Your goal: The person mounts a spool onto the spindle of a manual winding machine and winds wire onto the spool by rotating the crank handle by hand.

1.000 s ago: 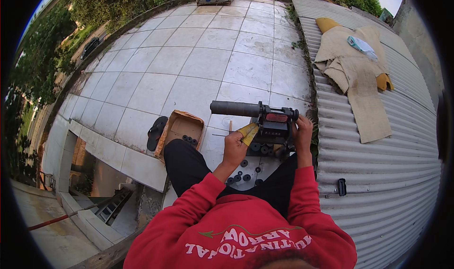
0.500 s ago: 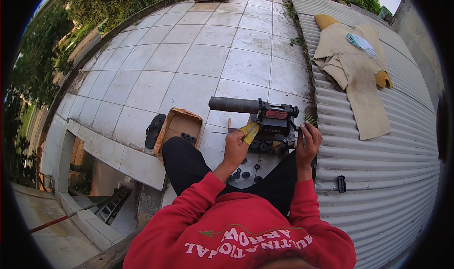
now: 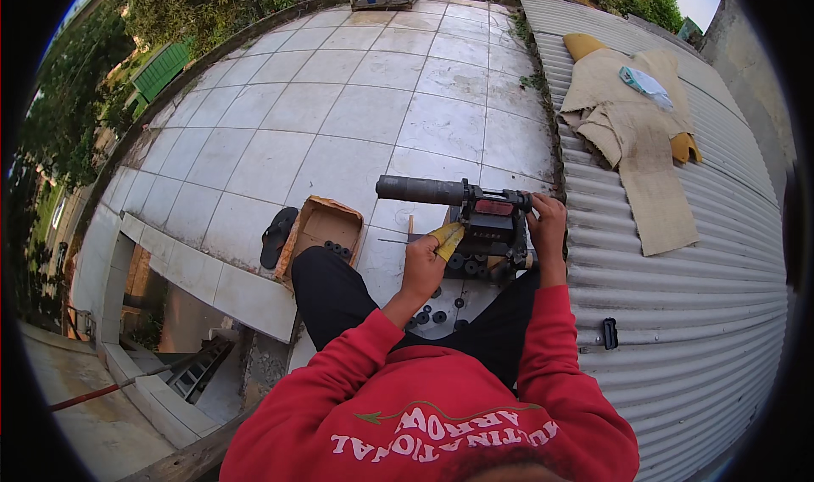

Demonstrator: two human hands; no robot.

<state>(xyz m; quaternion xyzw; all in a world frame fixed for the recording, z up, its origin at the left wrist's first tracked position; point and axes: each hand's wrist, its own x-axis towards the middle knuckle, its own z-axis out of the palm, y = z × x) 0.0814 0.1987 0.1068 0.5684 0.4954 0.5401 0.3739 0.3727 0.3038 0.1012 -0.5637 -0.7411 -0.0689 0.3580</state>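
1. Pale square-tiled rooftop, open daylight; a corrugated grey roof borders it on the right, bearing tan cloth at the far end and a small black fitting nearer the wearer
2. Dark machine, with a red panel along its top, between the two hands and just beyond the wearer's lap; its long black cylinder extends to the left, beyond the left hand
3. Left hand, at the near left side of the machine: fingers closed on a yellow piece, whose far end meets or overlaps the machine body; which of the two cannot be told
4. Right hand, at the machine's right end: fingers bent toward the end of the upper bar; whether they grip it or merely touch it cannot be told
5. Black wheels, grouped below the machine on its near side; loose black rings scattered on the tiles nearer still, between the legs
6. Open cardboard box, left of the left hand and well apart from it, with a few black rollers at its near end; a dark sandal lies just to its left
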